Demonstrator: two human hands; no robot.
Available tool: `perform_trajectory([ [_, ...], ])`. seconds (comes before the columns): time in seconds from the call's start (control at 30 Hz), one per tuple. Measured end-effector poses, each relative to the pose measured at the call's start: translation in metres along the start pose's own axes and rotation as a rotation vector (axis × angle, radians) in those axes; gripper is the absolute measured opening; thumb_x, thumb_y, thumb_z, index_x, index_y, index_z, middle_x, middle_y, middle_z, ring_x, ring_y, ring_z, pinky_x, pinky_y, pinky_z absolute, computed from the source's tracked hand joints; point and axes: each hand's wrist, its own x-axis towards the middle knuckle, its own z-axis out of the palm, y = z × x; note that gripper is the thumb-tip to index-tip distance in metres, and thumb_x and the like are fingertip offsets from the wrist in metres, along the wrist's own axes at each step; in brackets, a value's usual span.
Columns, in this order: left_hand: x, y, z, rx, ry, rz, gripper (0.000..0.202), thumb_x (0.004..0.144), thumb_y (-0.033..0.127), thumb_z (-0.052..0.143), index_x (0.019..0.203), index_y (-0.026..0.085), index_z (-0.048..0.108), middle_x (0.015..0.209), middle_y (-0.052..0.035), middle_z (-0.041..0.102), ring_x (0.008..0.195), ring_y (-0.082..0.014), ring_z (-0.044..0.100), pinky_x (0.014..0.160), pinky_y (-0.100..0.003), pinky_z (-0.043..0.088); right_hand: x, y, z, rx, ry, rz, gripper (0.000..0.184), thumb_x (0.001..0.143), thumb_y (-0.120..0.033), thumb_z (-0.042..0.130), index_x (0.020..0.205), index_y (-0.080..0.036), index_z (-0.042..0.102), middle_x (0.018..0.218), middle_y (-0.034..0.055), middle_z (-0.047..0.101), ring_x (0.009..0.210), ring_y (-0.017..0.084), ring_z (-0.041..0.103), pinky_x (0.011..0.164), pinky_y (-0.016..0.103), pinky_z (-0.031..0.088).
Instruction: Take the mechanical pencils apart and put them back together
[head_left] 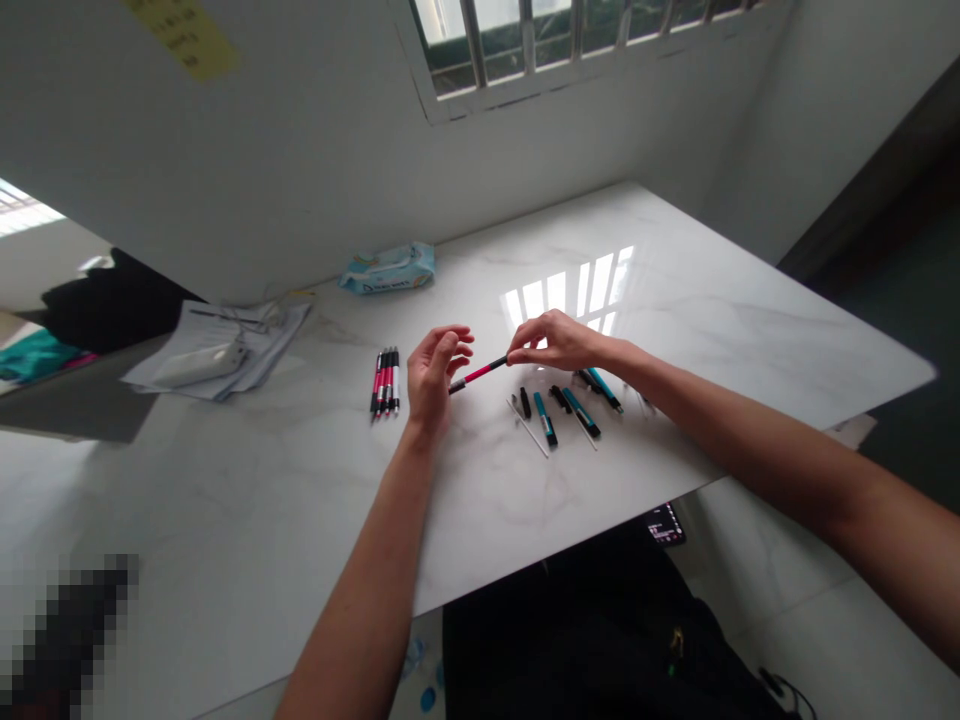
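My right hand [559,340] pinches the black end of a red and black pen [477,374] between thumb and fingertips. The pen slants down to the left, and its other end meets the palm side of my left hand [435,375]; whether it presses there I cannot tell. Fingers of the left hand are loosely curled and apart. Beyond that hand to the left, several pens [385,382] lie side by side. Below my right hand lie teal and black pen barrels [545,418], a short black pen part [525,402] and a thin white refill [531,430]. Some parts are hidden under my right forearm.
A blue pack of wipes [390,268] lies against the wall. Papers [217,345] with a white object on top are at the left. The marble-patterned table [495,550] has its front edge near my lap; a phone [666,524] shows below it.
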Motion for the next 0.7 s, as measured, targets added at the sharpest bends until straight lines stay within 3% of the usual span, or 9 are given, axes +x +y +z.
perform_trajectory([
  [0.23,-0.006,-0.001,0.010,-0.005,-0.093,-0.024,0.047,0.098,0.067,0.060,0.112,0.024,0.074,0.112,-0.0098,0.079,0.093,-0.0203,0.076,0.082,-0.032,0.062,0.001,0.002,-0.004,0.006,0.032,-0.007,0.036,0.096,-0.052,0.076,0.101,-0.019,0.090,0.097,0.0103,0.083,0.087,0.022,0.070,0.088,0.039,0.056],
  [0.33,-0.006,-0.003,0.011,0.117,-0.098,0.052,0.039,0.097,0.059,0.067,0.109,0.022,0.077,0.106,-0.0083,0.079,0.090,-0.0202,0.074,0.081,-0.032,0.060,0.000,0.006,-0.013,-0.013,0.060,0.019,0.039,0.094,-0.054,0.078,0.101,-0.018,0.091,0.095,0.0114,0.084,0.085,0.022,0.070,0.086,0.039,0.055],
  [0.47,-0.009,-0.002,0.012,0.428,-0.160,0.245,0.020,0.096,0.037,0.073,0.109,0.025,0.081,0.112,-0.0058,0.081,0.097,-0.0218,0.073,0.088,-0.035,0.059,-0.002,0.011,-0.027,-0.023,0.100,0.091,0.040,0.092,-0.054,0.081,0.098,-0.016,0.091,0.091,0.0125,0.084,0.082,0.022,0.070,0.080,0.038,0.055],
  [0.57,-0.010,0.000,0.012,0.574,-0.191,0.349,0.018,0.097,0.027,0.070,0.111,0.027,0.081,0.110,-0.0053,0.082,0.097,-0.0235,0.071,0.092,-0.038,0.057,-0.003,0.012,-0.030,-0.005,0.056,0.111,0.040,0.094,-0.054,0.080,0.098,-0.016,0.091,0.091,0.0121,0.085,0.082,0.022,0.071,0.078,0.037,0.054],
  [0.7,-0.007,0.001,0.005,0.690,-0.181,0.382,0.020,0.098,0.023,0.067,0.111,0.027,0.082,0.106,-0.0053,0.081,0.093,-0.0239,0.070,0.092,-0.037,0.055,-0.003,0.015,-0.026,-0.014,0.046,0.084,0.037,0.096,-0.051,0.076,0.102,-0.017,0.090,0.096,0.0111,0.085,0.087,0.023,0.074,0.083,0.038,0.057],
])
